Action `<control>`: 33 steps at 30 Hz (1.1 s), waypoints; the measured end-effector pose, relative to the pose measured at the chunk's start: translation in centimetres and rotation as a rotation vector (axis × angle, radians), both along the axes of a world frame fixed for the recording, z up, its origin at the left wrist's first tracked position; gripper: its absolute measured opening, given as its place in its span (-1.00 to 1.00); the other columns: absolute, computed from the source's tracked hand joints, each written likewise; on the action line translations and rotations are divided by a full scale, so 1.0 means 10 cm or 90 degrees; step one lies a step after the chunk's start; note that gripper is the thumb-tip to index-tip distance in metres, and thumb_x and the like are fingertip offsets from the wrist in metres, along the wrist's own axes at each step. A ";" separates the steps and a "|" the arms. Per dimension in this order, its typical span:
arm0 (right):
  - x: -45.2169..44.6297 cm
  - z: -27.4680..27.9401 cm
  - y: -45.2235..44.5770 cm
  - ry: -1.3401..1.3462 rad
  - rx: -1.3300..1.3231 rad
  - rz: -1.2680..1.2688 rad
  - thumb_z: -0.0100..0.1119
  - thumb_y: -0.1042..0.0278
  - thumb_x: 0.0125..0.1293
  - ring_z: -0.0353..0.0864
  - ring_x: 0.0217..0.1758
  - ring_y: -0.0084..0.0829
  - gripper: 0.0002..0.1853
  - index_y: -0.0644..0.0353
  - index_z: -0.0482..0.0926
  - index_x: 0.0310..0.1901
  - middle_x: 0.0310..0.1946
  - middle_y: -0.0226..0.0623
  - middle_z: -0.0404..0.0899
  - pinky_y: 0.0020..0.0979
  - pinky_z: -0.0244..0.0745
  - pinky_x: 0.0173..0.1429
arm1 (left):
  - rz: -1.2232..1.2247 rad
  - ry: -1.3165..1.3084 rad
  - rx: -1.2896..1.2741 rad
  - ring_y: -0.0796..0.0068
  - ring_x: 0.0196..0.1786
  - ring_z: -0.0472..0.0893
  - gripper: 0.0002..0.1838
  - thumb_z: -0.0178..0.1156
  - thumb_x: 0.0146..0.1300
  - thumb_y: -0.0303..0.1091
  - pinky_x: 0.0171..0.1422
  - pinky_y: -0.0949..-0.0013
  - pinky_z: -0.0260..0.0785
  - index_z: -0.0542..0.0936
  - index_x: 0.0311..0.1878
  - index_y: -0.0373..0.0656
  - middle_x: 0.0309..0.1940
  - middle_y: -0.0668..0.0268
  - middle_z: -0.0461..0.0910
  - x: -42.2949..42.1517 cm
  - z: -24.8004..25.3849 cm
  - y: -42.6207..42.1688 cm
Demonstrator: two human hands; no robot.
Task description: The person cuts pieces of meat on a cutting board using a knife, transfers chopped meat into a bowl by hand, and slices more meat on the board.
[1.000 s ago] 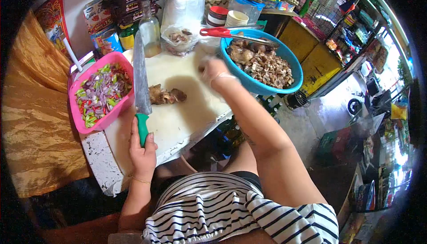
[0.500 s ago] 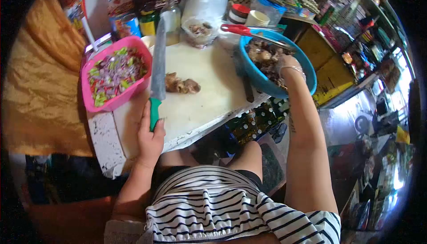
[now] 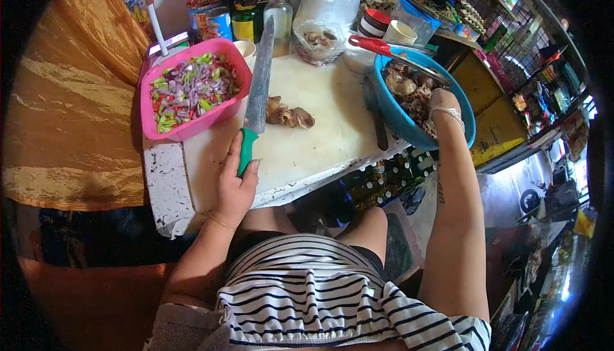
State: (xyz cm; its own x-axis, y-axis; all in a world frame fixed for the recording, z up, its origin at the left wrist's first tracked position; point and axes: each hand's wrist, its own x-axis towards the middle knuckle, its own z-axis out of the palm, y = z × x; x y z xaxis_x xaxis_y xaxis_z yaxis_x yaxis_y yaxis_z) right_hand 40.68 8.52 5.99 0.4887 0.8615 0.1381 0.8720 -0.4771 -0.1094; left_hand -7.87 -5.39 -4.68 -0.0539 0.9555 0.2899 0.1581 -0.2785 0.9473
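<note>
My left hand (image 3: 235, 183) is wrapped round the green handle of a large knife (image 3: 259, 85), its blade pointing away from me over the left side of a white cutting board (image 3: 300, 159). Just right of the blade lies a cooked-looking piece of meat (image 3: 291, 116). My right hand (image 3: 446, 109), in a clear plastic glove, reaches into a blue basin (image 3: 469, 127) holding brownish meat pieces (image 3: 404, 85); its fingers are hidden there. Red-handled tongs (image 3: 409, 60) rest across the basin's far rim.
A pink tub (image 3: 192, 128) of chopped onions and peppers stands at the left. Behind the board are a bag of meat pieces (image 3: 318, 43), a glass bottle (image 3: 279, 15) and stacked bowls (image 3: 401, 33). A dark-handled utensil (image 3: 377, 121) lies beside the basin. Bottles (image 3: 377, 181) stand below the table.
The view has turned slightly, so the table and its things appear farther right. My left hand still grips the knife, and my right hand stays in the basin.
</note>
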 end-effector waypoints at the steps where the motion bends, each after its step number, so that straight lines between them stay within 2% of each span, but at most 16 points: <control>1: 0.09 -0.06 0.03 0.033 0.016 -0.018 -0.09 0.17 0.47 0.65 0.21 0.09 -0.57 0.24 0.73 0.01 0.10 0.12 0.67 -0.02 0.51 0.28 | 0.005 0.006 -0.010 0.60 -0.29 0.54 -0.28 0.16 0.35 -0.66 -0.20 0.47 0.48 0.25 0.58 -0.25 0.22 0.16 0.60 0.00 0.03 -0.02; 2: 0.12 -0.07 0.04 0.067 0.032 -0.035 -0.09 0.09 0.48 0.64 0.23 0.09 -0.54 0.24 0.74 0.00 0.10 0.11 0.67 -0.05 0.51 0.27 | 0.010 0.012 -0.020 0.55 -0.23 0.60 -0.29 0.16 0.36 -0.65 -0.13 0.44 0.51 0.25 0.57 -0.26 0.23 0.13 0.61 0.00 0.04 -0.03; 6: 0.05 0.06 0.04 -0.065 -0.101 -0.024 -0.03 0.19 0.44 0.69 0.16 0.06 -0.61 0.20 0.75 -0.01 0.08 0.07 0.69 -0.03 0.57 0.21 | 0.036 0.106 0.093 0.70 -0.41 0.42 -0.26 0.16 0.40 -0.62 -0.33 0.53 0.44 0.25 0.62 -0.04 0.01 0.38 0.58 -0.05 -0.17 0.07; 8: -0.19 0.16 -0.11 -0.117 -0.075 -0.010 -0.03 0.32 0.45 0.70 0.16 0.03 -0.66 0.17 0.75 0.02 0.08 0.05 0.70 -0.05 0.60 0.23 | 0.033 0.104 0.085 0.70 -0.41 0.42 -0.27 0.17 0.40 -0.62 -0.34 0.53 0.44 0.25 0.61 -0.04 0.01 0.37 0.58 -0.05 -0.16 0.06; 11: -0.24 0.17 -0.15 -0.167 -0.106 0.002 -0.01 0.31 0.46 0.73 0.13 0.00 -0.66 0.16 0.76 0.02 0.06 -0.01 0.72 -0.05 0.63 0.21 | 0.031 0.110 0.070 0.71 -0.40 0.41 -0.27 0.17 0.40 -0.63 -0.34 0.54 0.43 0.25 0.61 -0.05 0.02 0.37 0.57 -0.04 -0.10 0.04; 14: -0.34 0.22 -0.15 -0.115 -0.124 -0.063 0.02 0.32 0.45 0.67 0.23 0.01 -0.67 0.15 0.72 0.09 0.16 -0.02 0.68 -0.07 0.60 0.27 | 0.026 0.097 0.075 0.72 -0.39 0.41 -0.27 0.17 0.40 -0.64 -0.34 0.55 0.43 0.25 0.61 -0.07 0.03 0.38 0.56 -0.04 -0.10 0.05; 17: -0.34 0.16 -0.14 -0.263 -0.103 -0.031 0.07 0.32 0.43 0.58 0.33 0.04 -0.65 0.15 0.67 0.16 0.25 -0.02 0.59 -0.08 0.56 0.33 | 0.023 0.085 0.084 0.73 -0.38 0.41 -0.27 0.17 0.40 -0.65 -0.34 0.56 0.42 0.25 0.61 -0.10 0.03 0.38 0.56 -0.03 -0.11 0.05; 20: -0.61 0.36 -0.27 -0.260 -0.054 0.084 0.10 0.32 0.42 0.50 0.38 0.06 -0.65 0.14 0.63 0.19 0.30 -0.02 0.49 -0.09 0.53 0.37 | 0.027 0.073 0.078 0.73 -0.37 0.41 -0.27 0.17 0.40 -0.66 -0.34 0.56 0.42 0.24 0.61 -0.11 0.04 0.38 0.56 -0.03 -0.14 0.05; 21: -0.57 0.27 -0.20 -0.292 0.009 0.116 0.12 0.33 0.40 0.60 0.25 0.05 -0.68 0.15 0.66 0.13 0.18 -0.03 0.59 -0.06 0.57 0.30 | 0.030 0.072 0.078 0.74 -0.37 0.41 -0.27 0.17 0.40 -0.66 -0.34 0.56 0.42 0.24 0.61 -0.11 0.05 0.38 0.56 -0.03 -0.14 0.05; 24: -0.85 0.22 -0.05 -0.226 0.063 0.204 0.13 0.37 0.37 0.69 0.12 0.01 -0.74 0.16 0.70 0.02 0.00 0.00 0.68 -0.04 0.61 0.20 | 0.041 0.093 0.086 0.73 -0.37 0.40 -0.27 0.17 0.41 -0.64 -0.33 0.56 0.42 0.24 0.61 -0.10 0.03 0.39 0.56 -0.03 -0.12 0.05; 26: -1.30 0.10 -0.02 -0.136 0.183 0.294 0.13 0.39 0.35 0.74 0.00 -0.01 -0.81 0.17 0.72 -0.11 -0.17 0.05 0.70 -0.06 0.64 0.11 | 0.038 0.094 0.075 0.73 -0.38 0.40 -0.27 0.17 0.42 -0.63 -0.33 0.55 0.42 0.23 0.62 -0.09 0.01 0.39 0.55 -0.04 -0.11 0.04; 28: -1.89 -0.17 0.01 0.198 0.141 0.312 0.21 0.43 0.22 0.66 0.10 0.04 -0.75 0.16 0.74 -0.08 -0.02 0.05 0.69 -0.12 0.54 0.27 | 0.032 0.071 0.064 0.73 -0.38 0.40 -0.27 0.17 0.42 -0.63 -0.33 0.55 0.42 0.23 0.62 -0.07 -0.01 0.40 0.55 -0.03 -0.12 0.03; 29: -2.18 -0.23 0.01 0.052 0.054 0.428 0.32 0.30 0.26 0.66 0.13 0.02 -0.74 0.14 0.74 -0.04 0.00 0.03 0.69 -0.13 0.52 0.31 | 0.029 0.059 0.064 0.72 -0.38 0.40 -0.27 0.17 0.42 -0.63 -0.33 0.55 0.42 0.23 0.62 -0.06 -0.03 0.40 0.55 -0.03 -0.14 0.03; 30: -2.38 -0.58 0.00 0.206 0.143 0.529 0.43 0.17 0.23 0.64 0.15 0.03 -0.60 0.12 0.70 0.06 0.04 0.00 0.68 -0.13 0.51 0.34 | 0.026 0.047 0.065 0.72 -0.39 0.40 -0.27 0.17 0.43 -0.62 -0.33 0.55 0.42 0.22 0.62 -0.06 -0.04 0.40 0.55 -0.02 -0.15 0.03; 31: -2.73 -0.46 -0.17 0.153 0.109 0.567 0.48 0.12 0.17 0.62 0.16 0.06 -0.48 0.09 0.64 0.16 0.08 -0.06 0.67 -0.10 0.51 0.33 | 0.024 0.040 0.074 0.72 -0.39 0.40 -0.27 0.17 0.43 -0.62 -0.33 0.55 0.42 0.22 0.62 -0.05 -0.06 0.41 0.54 -0.02 -0.16 0.04; 33: -3.01 -0.47 -0.37 0.144 0.093 0.602 0.34 0.32 0.20 0.59 0.20 0.05 -0.53 -0.04 0.63 0.19 0.08 -0.16 0.67 -0.07 0.51 0.32 | 0.030 0.025 0.065 0.61 -0.24 0.47 -0.28 0.19 0.41 -0.61 -0.16 0.49 0.43 0.24 0.60 -0.13 0.02 0.29 0.57 -0.01 -0.14 0.02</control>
